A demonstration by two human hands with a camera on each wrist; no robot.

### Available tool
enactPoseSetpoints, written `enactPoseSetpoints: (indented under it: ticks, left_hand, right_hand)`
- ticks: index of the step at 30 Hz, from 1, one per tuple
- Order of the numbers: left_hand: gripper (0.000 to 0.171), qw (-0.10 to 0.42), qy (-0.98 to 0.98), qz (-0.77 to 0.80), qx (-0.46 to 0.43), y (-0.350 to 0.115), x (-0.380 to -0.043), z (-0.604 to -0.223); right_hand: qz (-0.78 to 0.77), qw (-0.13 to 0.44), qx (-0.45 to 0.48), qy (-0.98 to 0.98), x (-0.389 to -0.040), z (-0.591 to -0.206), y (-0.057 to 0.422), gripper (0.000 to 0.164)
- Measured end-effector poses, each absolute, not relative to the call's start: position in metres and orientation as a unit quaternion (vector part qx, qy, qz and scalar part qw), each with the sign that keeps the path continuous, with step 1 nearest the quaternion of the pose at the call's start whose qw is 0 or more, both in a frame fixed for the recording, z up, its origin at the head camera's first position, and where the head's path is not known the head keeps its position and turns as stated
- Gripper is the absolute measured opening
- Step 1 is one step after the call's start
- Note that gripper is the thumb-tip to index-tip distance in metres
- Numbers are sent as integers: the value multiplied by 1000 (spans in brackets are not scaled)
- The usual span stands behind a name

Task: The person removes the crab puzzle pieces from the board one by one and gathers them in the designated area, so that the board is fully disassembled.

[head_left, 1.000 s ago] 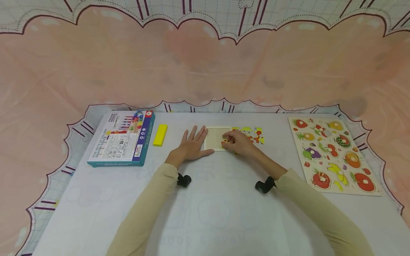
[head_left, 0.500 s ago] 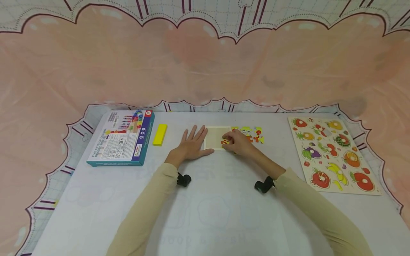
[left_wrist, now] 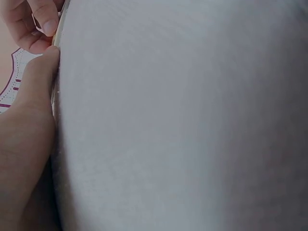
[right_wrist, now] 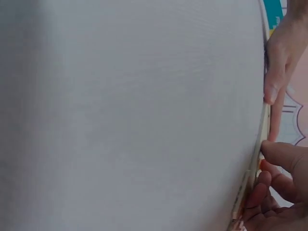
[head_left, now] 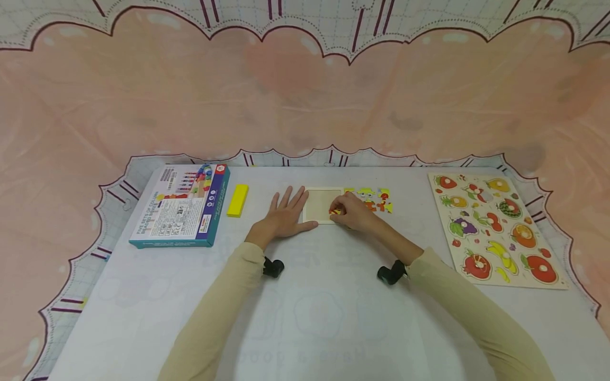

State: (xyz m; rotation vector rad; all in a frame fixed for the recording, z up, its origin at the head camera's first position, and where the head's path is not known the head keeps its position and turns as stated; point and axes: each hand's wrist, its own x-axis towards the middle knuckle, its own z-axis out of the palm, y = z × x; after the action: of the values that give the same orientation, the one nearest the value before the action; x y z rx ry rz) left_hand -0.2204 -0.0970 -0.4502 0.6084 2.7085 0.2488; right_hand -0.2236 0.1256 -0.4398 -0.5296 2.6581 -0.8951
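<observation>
In the head view, a shallow pale wooden puzzle frame [head_left: 316, 205] lies on the table. My left hand [head_left: 285, 217] rests flat with spread fingers, its fingertips and thumb at the frame's left edge. Over the frame's right part, my right hand [head_left: 356, 212] pinches a small red and yellow puzzle piece [head_left: 335, 211] between thumb and fingers. Several joined or closely set puzzle pieces [head_left: 383, 200], yellow and red, lie just right of the frame, partly hidden by that hand. The right wrist view catches a bit of orange-red at the fingertips [right_wrist: 264, 144].
At the left lies a teal-edged toy box [head_left: 183, 206], with a yellow block [head_left: 238, 201] beside it. A wooden fruit puzzle board [head_left: 498, 233] lies on the right. White cloth covers the table [head_left: 314, 307].
The right hand stays over the frame's right part, its fingers shifting slightly as the pinched piece turns a little. The left hand has not moved.
</observation>
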Motion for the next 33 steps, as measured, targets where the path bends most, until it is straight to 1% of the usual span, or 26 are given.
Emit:
enactPoseSetpoints:
  ticks: [5,8,18,21,27,33]
  left_hand:
    - [93,174,957,90,215,-97,-220,-450]
    - [93,176,957,88,213,-97,-221,-450]
    - [94,176,957,88,211,-97,-221,-452]
    - [93,176,957,91,212,-96,-221,-452]
    - [94,182,957,84,211,-97,-222,-454]
    - [94,178,957,85,212,-97,-222,-454]
  right_hand:
    - [-283,174,-186,925,-225,-433,122,22]
    - [-274,178,-193,925,-226,-430,122,23]
    - [-287,140,-225,921,-226,-435,126,19]
    - [-300,128,-239,915,-226,-438,130,15]
    - [-351,120,-233,899,-225,-440,136,8]
    - [-347,116,-246,897,-223,-436,140,6]
